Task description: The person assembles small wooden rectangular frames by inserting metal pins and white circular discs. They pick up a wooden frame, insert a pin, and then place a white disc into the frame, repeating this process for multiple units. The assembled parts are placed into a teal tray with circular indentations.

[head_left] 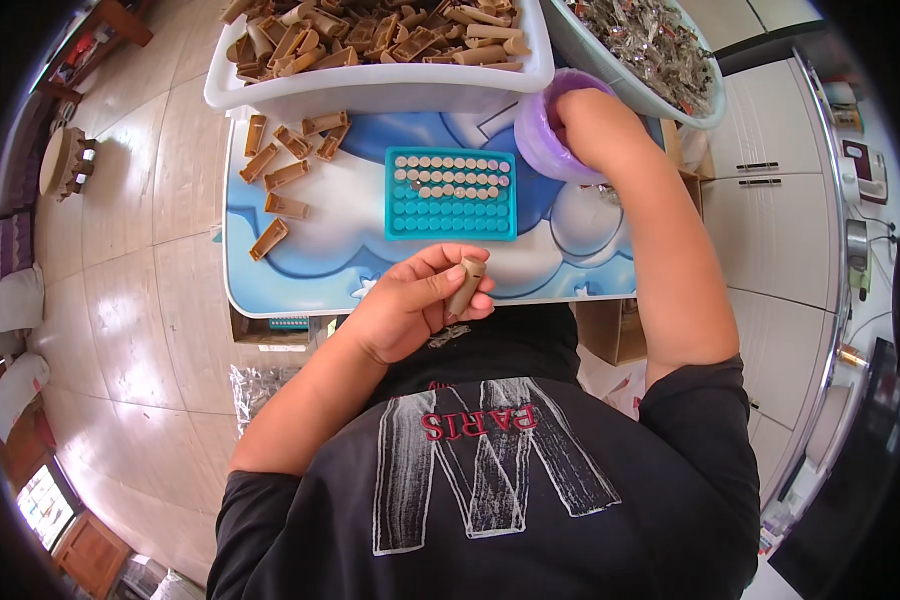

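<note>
Close to the table's front edge, my left hand [425, 293] is closed around a small tan plastic tube-shaped piece [464, 288], held tilted between thumb and fingers. Over to the right, my right hand [582, 122] reaches into a purple tub [542, 150]; its fingers are hidden inside. Between the hands and the back bin lies a teal tray [452, 236] with rows of round slots. Small pale round pieces [448, 177] fill the upper rows, while the lower slots show bare teal.
A white bin [380, 98] heaped with brown plastic casings [370, 40] stands at the back. Several loose casings [286, 176] lie on the table's left. Behind the tub, a pale basin [708, 110] holds small metallic parts [650, 50]. The blue-and-white table [320, 255] ends near my body.
</note>
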A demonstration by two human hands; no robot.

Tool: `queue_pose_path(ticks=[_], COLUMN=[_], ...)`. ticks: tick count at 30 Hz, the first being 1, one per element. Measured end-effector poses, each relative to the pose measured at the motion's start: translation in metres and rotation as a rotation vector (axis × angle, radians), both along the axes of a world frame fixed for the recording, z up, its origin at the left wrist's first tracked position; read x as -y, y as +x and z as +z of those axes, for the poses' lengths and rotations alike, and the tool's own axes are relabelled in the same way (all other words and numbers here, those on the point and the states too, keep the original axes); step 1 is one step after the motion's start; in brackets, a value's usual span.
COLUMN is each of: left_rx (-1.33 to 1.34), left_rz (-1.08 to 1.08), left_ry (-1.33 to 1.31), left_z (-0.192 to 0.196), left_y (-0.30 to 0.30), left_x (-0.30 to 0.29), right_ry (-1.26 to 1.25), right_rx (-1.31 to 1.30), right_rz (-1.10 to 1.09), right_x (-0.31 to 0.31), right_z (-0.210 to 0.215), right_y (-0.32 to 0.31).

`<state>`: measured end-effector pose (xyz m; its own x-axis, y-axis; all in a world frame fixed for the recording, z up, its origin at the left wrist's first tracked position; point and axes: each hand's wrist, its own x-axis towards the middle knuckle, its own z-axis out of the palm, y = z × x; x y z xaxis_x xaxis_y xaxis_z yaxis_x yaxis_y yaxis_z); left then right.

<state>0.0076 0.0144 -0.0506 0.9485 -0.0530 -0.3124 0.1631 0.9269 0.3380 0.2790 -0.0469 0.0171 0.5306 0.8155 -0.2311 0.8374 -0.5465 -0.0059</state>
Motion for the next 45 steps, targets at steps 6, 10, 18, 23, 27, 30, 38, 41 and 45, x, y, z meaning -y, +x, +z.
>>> queue_pose_path(ticks=[6,10,18,23,27,30,38,41,45], left_rx=[-0.001,0.006,0.006,0.015,0.029,0.026,-0.013,0.001,0.048], left_rz=[-0.012,-0.021,-0.01,-0.005,0.01,0.058,0.128,0.156,0.157], left_ry=[-0.035,-0.039,-0.02,-0.016,-0.048,-0.081,-0.122,-0.097,-0.062], left_z=[-0.002,-0.001,-0.002,-0.003,-0.004,-0.006,-0.002,-0.005,-0.008], left_y=[0.001,0.002,-0.001,-0.001,0.001,-0.001,0.001,0.002,0.004], left_x=[-0.001,-0.003,-0.003,-0.002,-0.003,-0.003,0.002,0.004,0.008], right_ry=[0.208,0.372,0.543,0.621,0.768,0.959,0.976,0.932,0.867], right_rx=[-0.069,-0.08,-0.207,-0.345,-0.31,-0.181,-0.466,-0.412,-0.348], right_rz=[-0.029,-0.032,-0.089,-0.178,-0.251,-0.12,0.051,0.111,0.172], right_x=[0.005,0.012,0.022,0.027,0.027,0.033,0.067,0.07,0.073], right_z=[0.005,0.005,0.002,-0.001,0.002,0.015,-0.008,-0.017,-0.017], right_y=[0.002,-0.002,-0.008,-0.008,-0.015,-0.044,-0.145,-0.15,-0.149])
